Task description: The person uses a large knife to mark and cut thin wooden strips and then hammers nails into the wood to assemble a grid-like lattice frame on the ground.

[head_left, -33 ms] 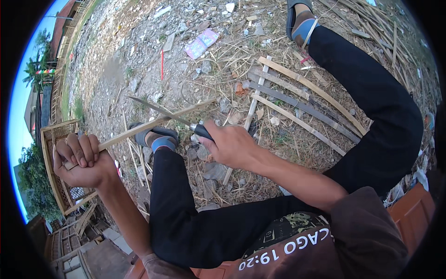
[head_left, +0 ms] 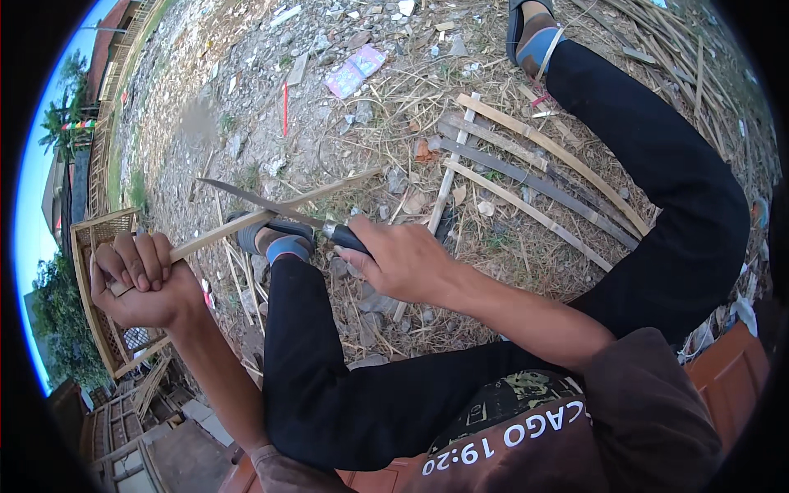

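The left hand (head_left: 144, 283) gripped a bamboo strip (head_left: 271, 215) running toward the upper right, while the right hand (head_left: 403, 261), closed around a knife (head_left: 279, 207), laid its blade across the strip at mid-frame.

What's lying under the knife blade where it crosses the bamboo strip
Under the knife and the bamboo strip sits a foot in a blue-strapped sandal on straw-littered gravel ground. The right hand covers the knife handle; the left hand hides the strip's near end.
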The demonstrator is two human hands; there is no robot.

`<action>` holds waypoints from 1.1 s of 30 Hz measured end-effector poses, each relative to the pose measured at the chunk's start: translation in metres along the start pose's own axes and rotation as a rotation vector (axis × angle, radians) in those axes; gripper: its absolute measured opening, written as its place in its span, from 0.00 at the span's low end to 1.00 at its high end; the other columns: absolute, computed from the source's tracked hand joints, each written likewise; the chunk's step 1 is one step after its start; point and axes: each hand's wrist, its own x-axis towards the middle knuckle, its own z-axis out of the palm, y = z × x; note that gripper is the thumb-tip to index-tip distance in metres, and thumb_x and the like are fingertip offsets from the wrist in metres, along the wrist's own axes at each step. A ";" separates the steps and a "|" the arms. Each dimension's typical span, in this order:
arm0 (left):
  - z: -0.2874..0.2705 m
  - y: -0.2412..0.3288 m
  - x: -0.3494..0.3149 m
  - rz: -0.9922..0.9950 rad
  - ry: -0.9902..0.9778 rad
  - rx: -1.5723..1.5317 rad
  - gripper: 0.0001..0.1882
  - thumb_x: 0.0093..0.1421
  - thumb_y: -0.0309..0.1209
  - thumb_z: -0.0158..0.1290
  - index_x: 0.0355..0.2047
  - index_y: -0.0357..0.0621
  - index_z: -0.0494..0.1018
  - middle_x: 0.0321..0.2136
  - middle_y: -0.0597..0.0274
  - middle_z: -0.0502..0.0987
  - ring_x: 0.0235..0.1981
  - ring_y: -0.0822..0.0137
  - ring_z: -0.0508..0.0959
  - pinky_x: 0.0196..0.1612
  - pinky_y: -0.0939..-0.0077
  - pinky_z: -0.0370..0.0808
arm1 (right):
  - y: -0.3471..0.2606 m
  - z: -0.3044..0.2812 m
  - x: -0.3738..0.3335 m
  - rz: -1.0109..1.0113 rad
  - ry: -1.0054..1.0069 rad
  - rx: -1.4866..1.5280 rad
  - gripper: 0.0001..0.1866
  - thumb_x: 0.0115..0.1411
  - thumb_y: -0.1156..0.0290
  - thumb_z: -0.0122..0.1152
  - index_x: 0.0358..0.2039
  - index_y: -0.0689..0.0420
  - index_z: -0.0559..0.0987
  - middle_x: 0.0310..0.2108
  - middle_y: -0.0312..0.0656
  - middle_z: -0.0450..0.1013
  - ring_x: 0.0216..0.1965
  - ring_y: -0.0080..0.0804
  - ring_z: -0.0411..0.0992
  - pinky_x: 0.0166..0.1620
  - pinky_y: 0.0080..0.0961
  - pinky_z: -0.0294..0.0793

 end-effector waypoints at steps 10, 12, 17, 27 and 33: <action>-0.007 -0.005 -0.005 0.014 0.091 0.044 0.21 0.68 0.38 0.36 0.15 0.54 0.53 0.10 0.74 0.53 0.08 0.80 0.49 0.13 0.84 0.47 | 0.073 0.011 0.001 0.280 -0.014 -0.193 0.16 0.68 0.60 0.50 0.42 0.63 0.69 0.19 0.55 0.74 0.23 0.58 0.75 0.28 0.53 0.74; -0.013 -0.005 -0.005 0.011 0.073 0.025 0.20 0.67 0.38 0.36 0.15 0.54 0.53 0.10 0.74 0.54 0.08 0.81 0.49 0.13 0.84 0.47 | 0.063 0.013 -0.004 0.204 0.014 -0.128 0.17 0.68 0.60 0.50 0.42 0.63 0.68 0.19 0.55 0.74 0.23 0.60 0.75 0.29 0.54 0.73; -0.012 -0.007 -0.008 0.017 0.068 0.028 0.20 0.67 0.38 0.36 0.15 0.54 0.53 0.10 0.75 0.54 0.08 0.81 0.50 0.13 0.85 0.48 | 0.098 0.022 -0.010 0.359 0.009 -0.200 0.17 0.68 0.59 0.49 0.43 0.63 0.68 0.19 0.56 0.74 0.23 0.61 0.75 0.29 0.56 0.72; -0.006 -0.006 -0.012 0.005 0.054 0.025 0.19 0.67 0.37 0.36 0.16 0.54 0.54 0.10 0.74 0.53 0.08 0.80 0.50 0.13 0.85 0.50 | 0.086 0.008 -0.007 0.413 -0.079 -0.198 0.18 0.68 0.59 0.49 0.41 0.65 0.70 0.22 0.56 0.76 0.27 0.59 0.78 0.33 0.55 0.75; -0.010 -0.005 -0.010 0.002 0.069 0.010 0.20 0.67 0.40 0.37 0.16 0.53 0.54 0.10 0.73 0.54 0.08 0.80 0.49 0.13 0.83 0.47 | 0.101 0.021 -0.012 0.453 -0.058 -0.219 0.19 0.68 0.58 0.50 0.41 0.64 0.69 0.25 0.59 0.77 0.30 0.61 0.78 0.37 0.55 0.75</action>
